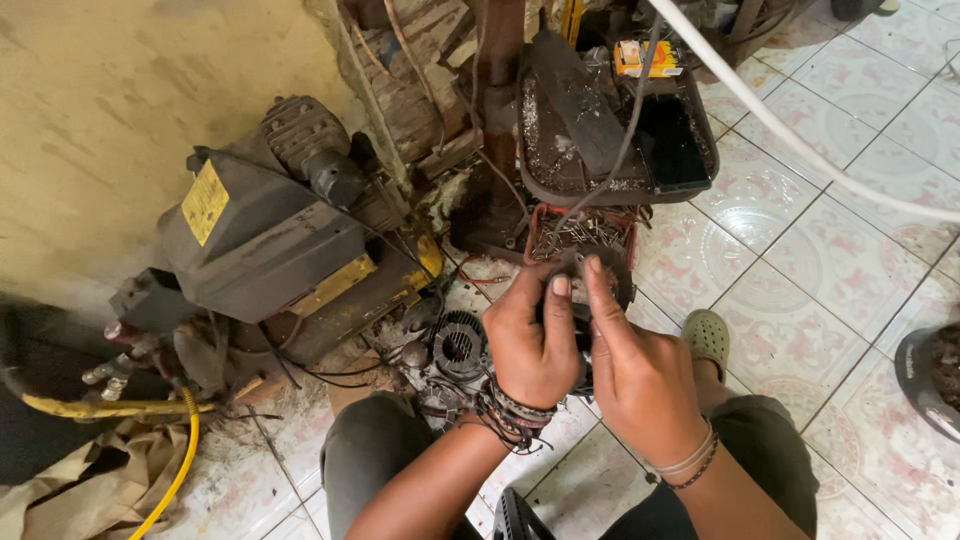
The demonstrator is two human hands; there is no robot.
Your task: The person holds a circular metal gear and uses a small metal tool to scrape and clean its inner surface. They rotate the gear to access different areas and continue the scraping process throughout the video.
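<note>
Both my hands hold a dark round metal part, dirty and greasy, raised above my knees. My left hand grips its left side, thumb on top. My right hand grips it from the right, fingers stretched over its face. Most of the part is hidden by my fingers. Below my left hand, on the floor, lies a motor stator with copper windings among other dark motor pieces.
A grimy machine with a yellow label stands left by the wall. A dark tray of scrap and a red box of nails lie ahead. A white hose crosses the tiled floor; a yellow hose is at left.
</note>
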